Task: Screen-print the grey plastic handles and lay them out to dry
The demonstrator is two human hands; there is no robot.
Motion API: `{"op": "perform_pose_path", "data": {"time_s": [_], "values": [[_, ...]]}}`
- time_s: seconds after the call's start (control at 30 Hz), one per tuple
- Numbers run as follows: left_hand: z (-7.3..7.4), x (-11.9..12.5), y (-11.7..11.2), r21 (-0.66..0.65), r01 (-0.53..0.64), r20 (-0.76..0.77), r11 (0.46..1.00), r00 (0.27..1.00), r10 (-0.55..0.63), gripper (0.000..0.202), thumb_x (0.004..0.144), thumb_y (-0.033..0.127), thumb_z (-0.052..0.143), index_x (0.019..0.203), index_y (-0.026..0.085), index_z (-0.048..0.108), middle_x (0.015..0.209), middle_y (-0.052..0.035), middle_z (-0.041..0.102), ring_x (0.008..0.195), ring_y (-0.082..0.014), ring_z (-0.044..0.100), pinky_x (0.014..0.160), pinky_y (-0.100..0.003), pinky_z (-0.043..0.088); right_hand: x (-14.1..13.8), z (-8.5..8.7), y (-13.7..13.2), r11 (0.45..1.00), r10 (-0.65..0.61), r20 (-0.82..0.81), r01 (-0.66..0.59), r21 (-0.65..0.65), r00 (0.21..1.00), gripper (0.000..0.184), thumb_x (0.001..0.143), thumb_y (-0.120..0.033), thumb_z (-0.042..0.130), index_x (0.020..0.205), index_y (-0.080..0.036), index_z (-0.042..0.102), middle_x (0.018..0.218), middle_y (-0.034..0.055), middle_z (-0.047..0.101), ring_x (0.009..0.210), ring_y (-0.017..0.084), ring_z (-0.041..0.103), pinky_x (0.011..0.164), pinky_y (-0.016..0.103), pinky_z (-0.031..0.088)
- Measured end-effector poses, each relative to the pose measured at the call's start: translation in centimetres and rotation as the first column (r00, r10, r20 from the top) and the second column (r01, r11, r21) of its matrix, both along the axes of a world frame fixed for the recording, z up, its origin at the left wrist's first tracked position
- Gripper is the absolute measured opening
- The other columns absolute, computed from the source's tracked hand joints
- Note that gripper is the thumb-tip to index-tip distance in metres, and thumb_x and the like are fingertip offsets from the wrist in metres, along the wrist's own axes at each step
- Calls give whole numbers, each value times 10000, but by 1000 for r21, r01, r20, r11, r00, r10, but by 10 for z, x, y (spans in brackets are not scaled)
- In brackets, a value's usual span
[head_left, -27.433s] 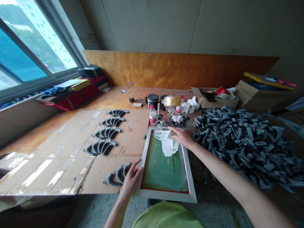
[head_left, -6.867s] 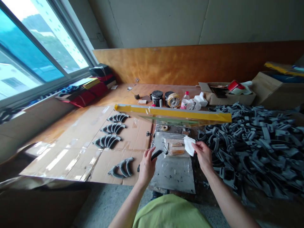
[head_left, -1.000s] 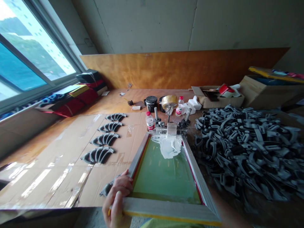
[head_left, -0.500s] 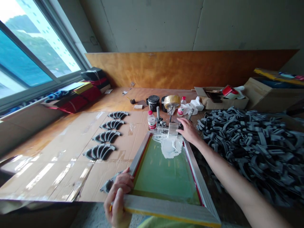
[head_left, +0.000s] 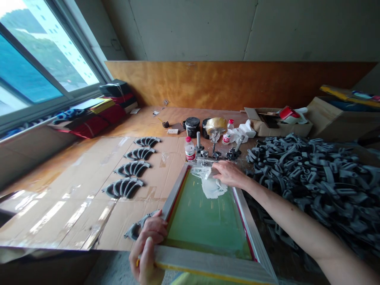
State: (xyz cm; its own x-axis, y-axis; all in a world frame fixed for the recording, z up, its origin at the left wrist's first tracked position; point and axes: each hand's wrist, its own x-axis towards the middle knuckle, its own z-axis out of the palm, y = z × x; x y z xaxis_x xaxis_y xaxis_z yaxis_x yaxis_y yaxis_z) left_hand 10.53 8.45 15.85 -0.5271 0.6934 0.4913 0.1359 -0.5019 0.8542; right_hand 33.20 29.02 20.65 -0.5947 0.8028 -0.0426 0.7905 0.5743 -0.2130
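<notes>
Our right hand [head_left: 230,175] has just come down from the clamps [head_left: 218,155] at twelve o'clock and now lies across the edge of the white paste [head_left: 211,189], fingers curled; we cannot tell whether that grip has hold of anything. Our left hand [head_left: 147,257] stays closed firmly round the near rail of the frame [head_left: 208,264], which sits at six o'clock, its far end at the clamps. Grey curved parts [head_left: 123,187] lie in rows at nine o'clock on the worktop [head_left: 142,118].

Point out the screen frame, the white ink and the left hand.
Screen frame [head_left: 208,263], head view, near rail.
White ink [head_left: 212,189], head view, middle of the blob.
Left hand [head_left: 147,253], head view, back of the hand.
</notes>
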Motion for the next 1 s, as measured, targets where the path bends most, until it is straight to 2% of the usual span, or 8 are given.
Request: {"op": "perform_pose_path", "data": {"time_s": [0.23, 0.37, 0.53, 0.7, 0.77, 0.83, 0.9, 1.0], "values": [[-1, 1, -1, -24, -13, 30, 1000, 999, 14, 317, 887, 226, 459, 593, 204, 577, 635, -40, 550, 722, -225, 553, 938, -552, 437, 22, 12, -17, 984, 153, -129, -163, -73, 980, 103, 785, -200, 735, 795, -184, 633, 831, 29, 643, 786, 175, 576, 687, 249, 351], [1, 0, 2, -4, 8, 9, 1000, 1000, -8, 317, 892, 215, 444, 609, 204, 587, 638, -39, 549, 717, -224, 550, 930, -537, 435, 34, 24, 0, 949, 205, -184, -241, -203, 961, 113, 744, -182, 752, 802, -185, 655, 816, -1, 660, 774, 167, 591, 679, 235, 360], [1, 0, 2, -1, 25, 20, 1000, 999, -25, 317, 891, 201, 439, 616, 206, 596, 653, -38, 564, 740, -223, 560, 946, -514, 437, 28, 8, 43, 979, 7, -225, -52, -195, 974, 284, 744, -188, 746, 1022, -192, 687, 932, 5, 706, 859, 189, 640, 729, 237, 409], [3, -1, 2, -9, 8, 15, 1000, 1000, -8, 304, 882, 198, 444, 620, 210, 599, 655, -35, 572, 732, -218, 568, 951, -506, 447, 26, -10, 53, 988, -143, -127, 148, 34, 982, 595, 770, -247, 755, 1335, -226, 567, 1187, 96, 636, 1044, 262, 614, 830, 298, 447], [12, -1, 8, -6, 5, 0, 1000, 1000, -5, 304, 881, 203, 442, 617, 207, 594, 641, -27, 567, 715, -210, 573, 938, -492, 464, 39, -9, 47, 943, -247, -193, 282, 178, 950, 528, 830, -294, 699, 1337, -231, 563, 1200, 108, 621, 1030, 266, 614, 817, 314, 456], [29, 1, 17, 30, -4, -23, 1000, 1000, 5, 311, 881, 220, 443, 605, 200, 584, 633, -22, 565, 695, -202, 575, 917, -484, 481, 61, -12, 38, 888, -322, -312, 399, 227, 894, 370, 884, -296, 619, 1245, -219, 619, 1127, 98, 652, 965, 246, 627, 804, 318, 462], [50, 4, 31, 67, -9, -30, 998, 999, 11, 321, 882, 236, 443, 587, 193, 563, 624, -16, 555, 680, -189, 571, 898, -473, 497, 86, -23, 26, 862, -400, -387, 485, 150, 830, 226, 893, -262, 568, 1081, -200, 678, 985, 79, 689, 877, 226, 639, 788, 318, 469], [82, 9, 55, 74, -16, -13, 997, 1000, 17, 330, 888, 239, 437, 574, 189, 529, 618, -4, 545, 671, -169, 569, 872, -439, 519, 108, -58, -4, 868, -477, -398, 492, -73, 784, 152, 854, -218, 543, 865, -190, 692, 832, 55, 703, 797, 218, 648, 756, 319, 485]]}}
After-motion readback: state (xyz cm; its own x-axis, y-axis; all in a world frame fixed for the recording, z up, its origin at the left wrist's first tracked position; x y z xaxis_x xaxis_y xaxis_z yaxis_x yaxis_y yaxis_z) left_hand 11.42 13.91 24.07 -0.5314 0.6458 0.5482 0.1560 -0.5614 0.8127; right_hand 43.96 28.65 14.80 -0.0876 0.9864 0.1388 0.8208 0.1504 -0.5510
